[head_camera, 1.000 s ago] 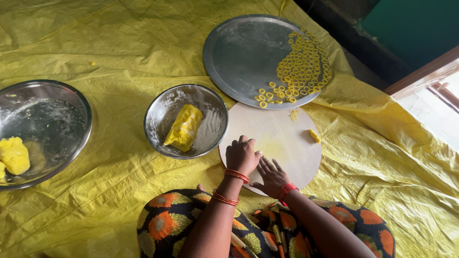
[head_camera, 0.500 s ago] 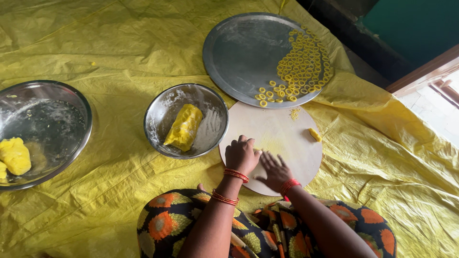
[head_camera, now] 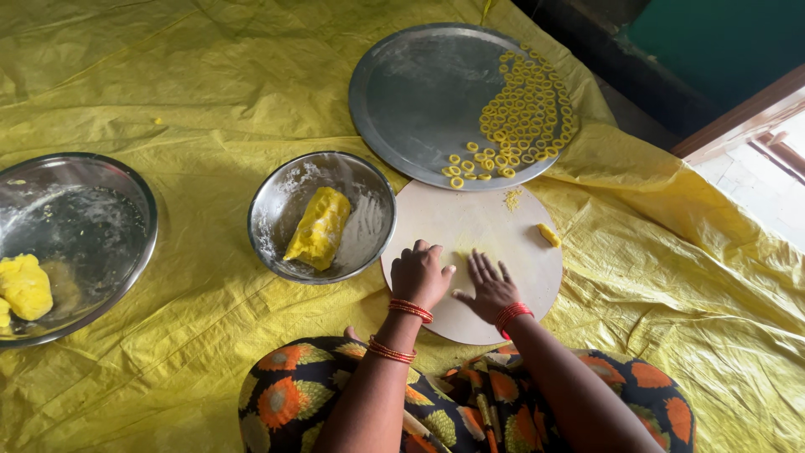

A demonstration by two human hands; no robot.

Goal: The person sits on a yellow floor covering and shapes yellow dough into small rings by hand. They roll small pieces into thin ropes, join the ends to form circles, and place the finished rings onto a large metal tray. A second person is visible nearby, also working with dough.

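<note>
You are pressing both hands on the smooth round wooden board (head_camera: 503, 226) at lower centre. Your left hand (head_camera: 419, 274) is curling loosely, its grip on nothing that shows; your right hand (head_camera: 489, 288) is lying flat, fingers spread wide over a faint yellow smear. A small dough piece (head_camera: 548, 234) is lying at the board's right edge. Left of it, a floury steel bowl (head_camera: 369, 210) is holding a soft yellow dough lump (head_camera: 318, 227). Above, tiny dough rings (head_camera: 524, 117) are crowding a flat steel tray (head_camera: 419, 101). Since the earlier frame, your right hand is sitting slightly farther forward.
</note>
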